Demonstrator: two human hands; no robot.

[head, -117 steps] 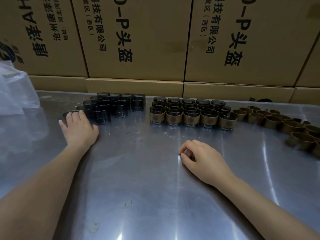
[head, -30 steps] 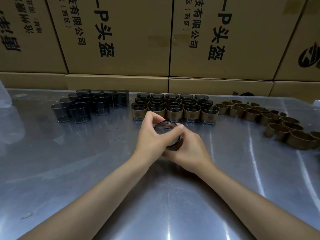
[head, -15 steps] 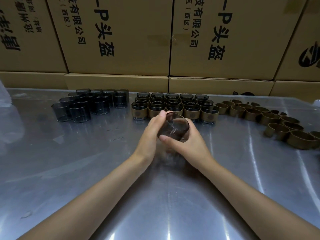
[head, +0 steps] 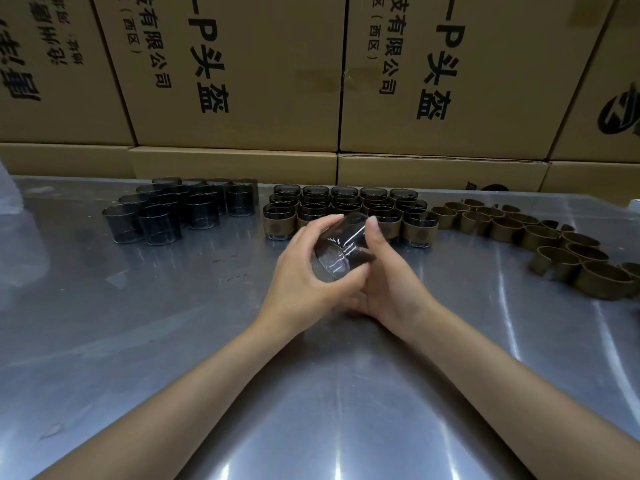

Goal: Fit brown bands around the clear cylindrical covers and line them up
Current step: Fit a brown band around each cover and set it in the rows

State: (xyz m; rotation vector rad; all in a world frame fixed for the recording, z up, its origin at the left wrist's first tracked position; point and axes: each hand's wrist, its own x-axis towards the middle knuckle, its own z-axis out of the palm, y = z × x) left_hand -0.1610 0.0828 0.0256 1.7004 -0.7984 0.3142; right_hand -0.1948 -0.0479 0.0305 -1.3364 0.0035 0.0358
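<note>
Both hands hold one clear smoky cylindrical cover (head: pixel 337 252) tilted on its side above the middle of the steel table. My left hand (head: pixel 304 271) grips its left side and my right hand (head: pixel 388 278) grips its right side, where a brown band edge shows. Behind the hands stand rows of covers with brown bands fitted (head: pixel 419 228). Several bare clear covers (head: pixel 159 223) cluster at the back left. Loose brown bands (head: pixel 540 237) lie in a curve at the right.
The steel table (head: pixel 173 341) is shiny and reflective. Stacked cardboard boxes (head: pixel 242 81) with printed characters form a wall along its far edge. A piece of clear plastic bag (head: pixel 7 195) shows at the far left edge.
Both hands came together from flat on the table and picked up a clear cover. Over the last second they turned and tilted it, lifting it slightly toward the banded rows.
</note>
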